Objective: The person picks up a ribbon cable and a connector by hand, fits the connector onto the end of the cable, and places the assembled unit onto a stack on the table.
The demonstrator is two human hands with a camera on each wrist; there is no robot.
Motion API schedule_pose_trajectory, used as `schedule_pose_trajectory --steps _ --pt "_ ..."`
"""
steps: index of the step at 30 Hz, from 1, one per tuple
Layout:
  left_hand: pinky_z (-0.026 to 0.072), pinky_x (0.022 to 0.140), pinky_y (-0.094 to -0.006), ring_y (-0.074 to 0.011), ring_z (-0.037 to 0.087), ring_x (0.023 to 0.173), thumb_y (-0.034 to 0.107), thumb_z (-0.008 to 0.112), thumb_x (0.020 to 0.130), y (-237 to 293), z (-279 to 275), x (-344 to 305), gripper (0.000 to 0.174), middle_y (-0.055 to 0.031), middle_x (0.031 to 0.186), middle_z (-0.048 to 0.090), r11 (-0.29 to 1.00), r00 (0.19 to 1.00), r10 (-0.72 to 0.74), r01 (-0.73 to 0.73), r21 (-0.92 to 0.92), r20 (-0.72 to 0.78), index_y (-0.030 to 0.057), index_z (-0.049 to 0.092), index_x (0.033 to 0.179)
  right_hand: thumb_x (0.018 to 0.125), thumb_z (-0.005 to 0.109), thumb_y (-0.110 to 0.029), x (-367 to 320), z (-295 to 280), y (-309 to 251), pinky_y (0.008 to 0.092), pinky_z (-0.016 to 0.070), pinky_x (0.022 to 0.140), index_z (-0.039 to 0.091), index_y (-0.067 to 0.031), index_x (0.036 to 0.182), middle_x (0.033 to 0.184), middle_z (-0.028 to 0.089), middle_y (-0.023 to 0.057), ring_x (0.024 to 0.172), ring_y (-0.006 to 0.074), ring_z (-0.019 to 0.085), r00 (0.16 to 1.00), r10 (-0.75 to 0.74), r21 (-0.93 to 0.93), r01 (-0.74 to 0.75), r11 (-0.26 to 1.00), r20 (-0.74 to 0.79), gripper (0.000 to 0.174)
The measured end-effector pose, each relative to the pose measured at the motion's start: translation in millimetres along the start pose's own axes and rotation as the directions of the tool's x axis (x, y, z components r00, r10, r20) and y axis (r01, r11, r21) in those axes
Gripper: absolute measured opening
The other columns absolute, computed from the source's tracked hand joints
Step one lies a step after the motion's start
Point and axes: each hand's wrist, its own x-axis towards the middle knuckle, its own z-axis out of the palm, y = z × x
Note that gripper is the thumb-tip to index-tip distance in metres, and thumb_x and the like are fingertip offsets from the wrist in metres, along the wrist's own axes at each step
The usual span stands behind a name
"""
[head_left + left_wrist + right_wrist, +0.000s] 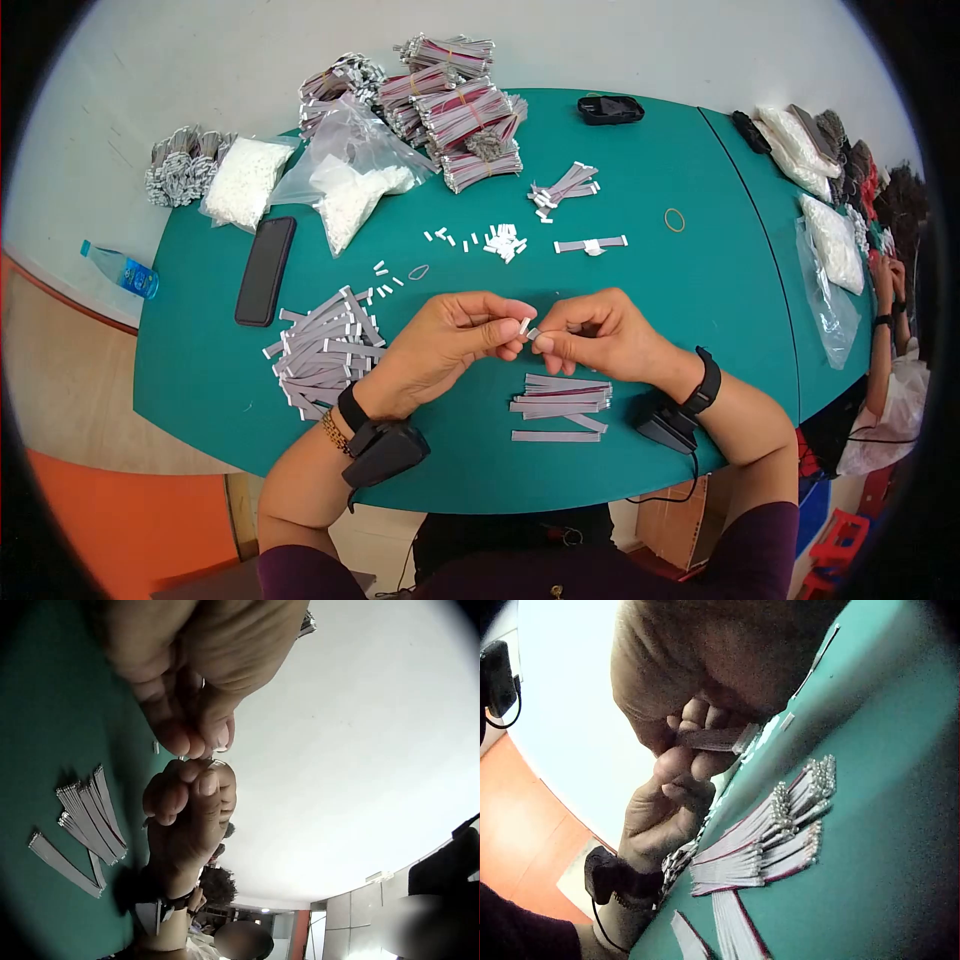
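Observation:
Above the green table [650,270], both hands meet fingertip to fingertip. The left hand [445,340] pinches a small white connector [524,326] between thumb and index finger. Close against it, the right hand [610,335] grips a short grey ribbon cable, whose end [533,334] points at the connector. In the right wrist view the cable [712,740] runs through the right hand's fingers [705,660], with a white connector on its other end. The fingers hide whether cable and left-hand connector touch.
Grey ribbon cables [560,395] lie below the hands, and a larger heap [325,350] lies left. Beyond are loose white connectors [503,242], a phone [265,270], connector bags [245,180] and bundled cables [465,110]. Another person's arms [880,330] show at right.

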Motion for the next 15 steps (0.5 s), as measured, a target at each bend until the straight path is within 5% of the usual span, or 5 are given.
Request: schedule_pose_trajectory --steps 15 --pt "0.0480 0.073 -0.0218 -0.0097 0.058 0.077 0.008 0.062 0.086 -1.8 3.5 0.3 0.021 -0.0063 0.089 0.064 0.997 0.999 0.050 -0.050 0.051 -0.001 -0.0018 0.063 0.105 0.090 0.059 -0.013 0.4 1.3 4.3 0.0185 0.0427 0.052 0.065 -0.0012 0.085 0.069 0.062 0.0022 0.059 0.0048 0.054 1.000 -0.018 0.006 0.018 1.000 -0.009 0.014"
